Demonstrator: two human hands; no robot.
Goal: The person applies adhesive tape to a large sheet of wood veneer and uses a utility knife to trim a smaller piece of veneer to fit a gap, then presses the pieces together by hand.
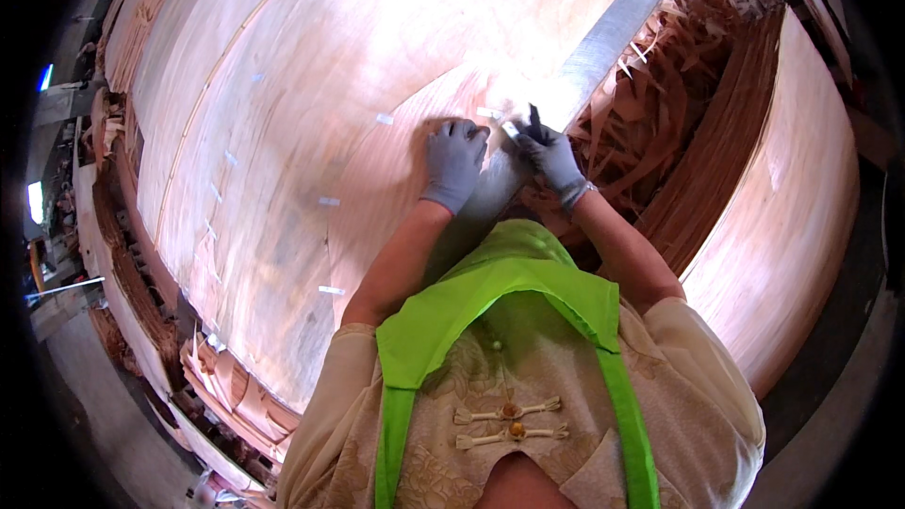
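A broad, pale reddish wood veneer sheet lies before me, with short white tape strips stuck on it. My left hand, in a grey glove with dark fingertips, rests on the veneer with its fingers curled in. Whatever those fingers pinch, if anything, is hidden. Just to its right, my right hand, gloved alike, is closed around a small black tool whose kind I cannot make out. A short white strip shows at its fingertips. Both hands are close to the grey metal edge strip.
Beyond the metal strip, a recess holds torn veneer scraps. On the right stands a stack of veneer sheets with layered edges. More veneer stacks line the left side. My green apron hangs close to the table edge.
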